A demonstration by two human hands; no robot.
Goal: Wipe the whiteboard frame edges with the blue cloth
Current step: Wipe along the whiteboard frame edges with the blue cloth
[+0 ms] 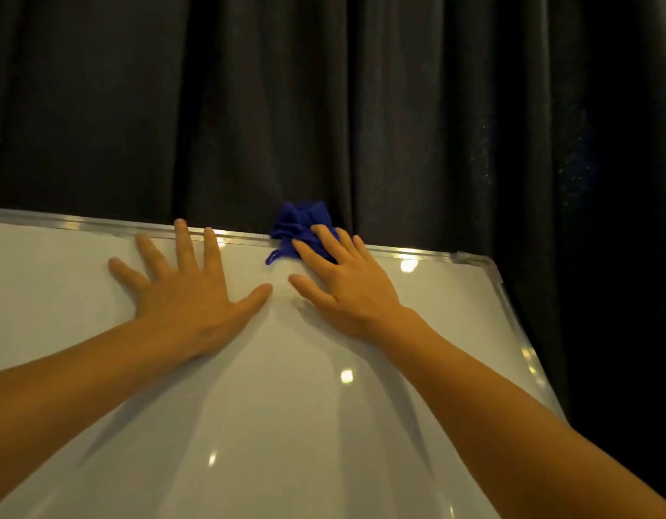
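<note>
Wiping of the top frame edge (110, 226) is in hand: right hand (346, 290), grip flat, presses the blue cloth (297, 226) on it, left hand (185, 294) splayed on the whiteboard (249, 406); the next move probably needs steady sliding pressure.

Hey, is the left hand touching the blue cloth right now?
Apart. The head view shows bare whiteboard between the left hand and the blue cloth, which lies under the right hand's fingers.

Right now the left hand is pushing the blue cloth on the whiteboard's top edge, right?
No, it is the right hand pushing the blue cloth on the whiteboard's top edge, as the head view shows. The left hand lies flat on the board.
</note>
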